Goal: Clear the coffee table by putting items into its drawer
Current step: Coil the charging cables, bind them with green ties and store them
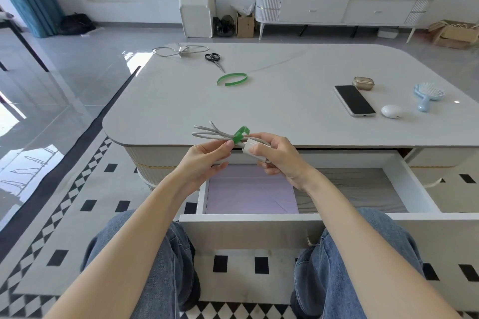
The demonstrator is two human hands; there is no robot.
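Note:
Both hands hold a folded grey charger cable (pixel 207 133) above the near edge of the white coffee table (pixel 285 101). My left hand (pixel 204 160) pinches a green strap (pixel 240 134) wrapped round the cable bundle. My right hand (pixel 278 156) grips the white charger block (pixel 252 150) at the cable's end. Below the hands the drawer (pixel 404 184) stands pulled out, with a lilac sheet (pixel 248 194) lying in its left half. On the tabletop lie a second green strap (pixel 232 79), black scissors (pixel 214 59), another charger with cable (pixel 181 50), a phone (pixel 354 100), a white earbud case (pixel 392 111), a brown case (pixel 363 83) and a blue hairbrush (pixel 427 94).
My knees in blue jeans (pixel 160 254) sit either side of the drawer front. A white sideboard (pixel 337 10) and a white bin (pixel 197 14) stand against the far wall. A patterned black-and-white rug (pixel 77 189) lies under the table.

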